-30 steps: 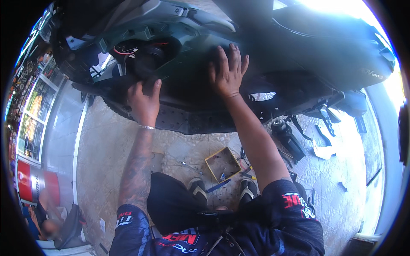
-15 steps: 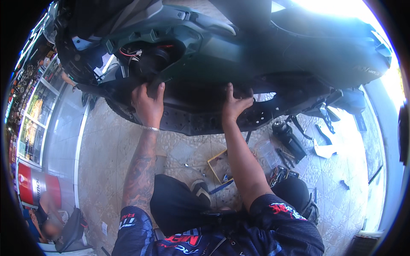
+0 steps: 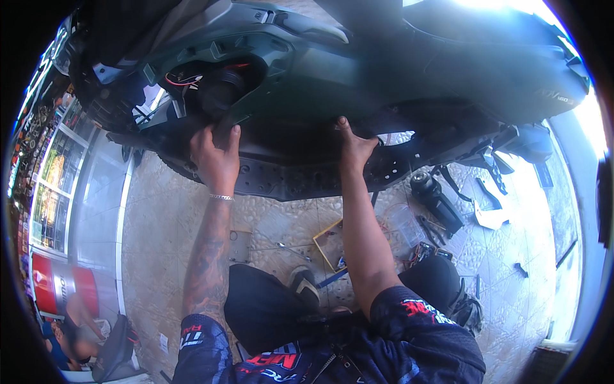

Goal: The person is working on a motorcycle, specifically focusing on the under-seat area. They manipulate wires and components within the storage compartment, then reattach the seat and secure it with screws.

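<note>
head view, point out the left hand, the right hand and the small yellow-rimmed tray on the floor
left hand (image 3: 217, 160), head view, back of the hand on the dark scooter panel
right hand (image 3: 355, 148), head view, back of the hand
yellow-rimmed tray (image 3: 320, 246), head view, left rim

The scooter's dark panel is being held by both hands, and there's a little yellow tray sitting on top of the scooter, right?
Not quite. Both the left hand and the right hand do grip the dark panel of the scooter, but the head view shows the yellow tray lying on the tiled floor below, not on top.
</note>
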A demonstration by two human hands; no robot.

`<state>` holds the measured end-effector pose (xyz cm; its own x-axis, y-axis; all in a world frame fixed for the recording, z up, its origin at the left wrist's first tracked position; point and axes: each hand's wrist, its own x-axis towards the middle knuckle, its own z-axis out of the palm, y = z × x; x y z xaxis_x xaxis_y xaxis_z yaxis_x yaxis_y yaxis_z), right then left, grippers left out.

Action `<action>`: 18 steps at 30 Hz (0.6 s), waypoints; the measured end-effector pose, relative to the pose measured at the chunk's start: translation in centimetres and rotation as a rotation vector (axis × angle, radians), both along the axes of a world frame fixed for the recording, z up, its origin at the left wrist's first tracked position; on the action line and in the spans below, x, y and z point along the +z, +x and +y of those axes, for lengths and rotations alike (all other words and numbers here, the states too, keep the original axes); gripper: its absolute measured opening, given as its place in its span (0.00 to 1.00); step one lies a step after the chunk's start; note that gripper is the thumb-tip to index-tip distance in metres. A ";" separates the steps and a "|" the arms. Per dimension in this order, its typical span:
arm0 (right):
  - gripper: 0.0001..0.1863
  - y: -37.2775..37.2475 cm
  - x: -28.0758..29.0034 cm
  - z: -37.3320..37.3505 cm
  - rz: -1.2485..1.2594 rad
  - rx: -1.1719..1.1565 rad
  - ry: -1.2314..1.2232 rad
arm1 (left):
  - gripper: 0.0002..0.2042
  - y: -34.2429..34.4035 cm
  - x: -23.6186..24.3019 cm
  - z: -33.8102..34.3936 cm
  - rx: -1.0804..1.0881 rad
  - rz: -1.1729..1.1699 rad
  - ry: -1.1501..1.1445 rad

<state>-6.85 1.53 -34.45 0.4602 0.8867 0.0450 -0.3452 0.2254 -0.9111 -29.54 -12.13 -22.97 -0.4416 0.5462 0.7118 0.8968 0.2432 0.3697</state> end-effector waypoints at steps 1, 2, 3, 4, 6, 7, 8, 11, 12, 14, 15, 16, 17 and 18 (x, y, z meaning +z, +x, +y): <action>0.53 0.1 0.0 0.1 -0.004 -0.013 0.004 | 0.28 -0.1 0.0 0.0 -0.008 -0.003 0.002; 0.55 0.2 0.0 0.1 -0.006 -0.033 0.016 | 0.28 -0.1 -0.1 0.0 -0.016 0.001 0.006; 0.57 0.3 0.1 0.2 -0.022 -0.035 0.033 | 0.28 -0.2 -0.1 0.1 -0.025 0.005 0.011; 0.59 0.4 0.2 0.3 -0.022 -0.050 0.013 | 0.28 -0.2 -0.2 0.1 -0.016 0.007 0.011; 0.62 0.5 0.6 0.4 -0.056 -0.056 -0.008 | 0.28 -0.2 -0.4 0.2 -0.006 0.037 0.021; 0.63 0.5 0.8 0.5 -0.066 -0.040 -0.043 | 0.28 -0.2 -0.5 0.3 0.004 0.009 0.014; 0.64 0.6 1.0 0.5 -0.081 -0.034 -0.067 | 0.28 -0.3 -0.6 0.4 0.010 0.008 0.016; 0.61 0.9 1.1 0.5 -0.073 -0.056 -0.072 | 0.29 -0.8 -0.8 0.8 0.029 0.045 0.019; 0.59 1.1 0.8 0.5 -0.064 -0.048 -0.078 | 0.30 -1.0 -0.8 0.9 0.035 0.061 0.014; 0.51 2.4 0.0 1.0 0.068 0.097 0.077 | 0.31 -1.2 -0.9 1.1 0.025 0.092 0.017; 0.47 3.3 -0.5 1.2 0.129 0.179 0.188 | 0.31 -1.3 -0.9 1.2 0.022 0.091 0.013; 0.46 4.3 -1.1 1.6 0.201 0.284 0.088 | 0.31 -1.2 -1.0 1.2 0.016 0.092 0.011; 0.44 5.3 -1.7 2.0 0.271 0.386 0.032 | 0.32 -0.9 -0.9 1.1 0.053 0.115 -0.024; 0.43 6.3 -2.3 2.4 0.347 0.463 -0.062 | 0.32 -0.6 -0.9 1.1 0.033 0.094 0.004</action>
<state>-0.51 3.90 -36.76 0.0028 0.9952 -0.0975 -0.6759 -0.0700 -0.7337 -30.12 -11.07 -23.92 -0.3904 0.5292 0.7533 0.9191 0.2718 0.2854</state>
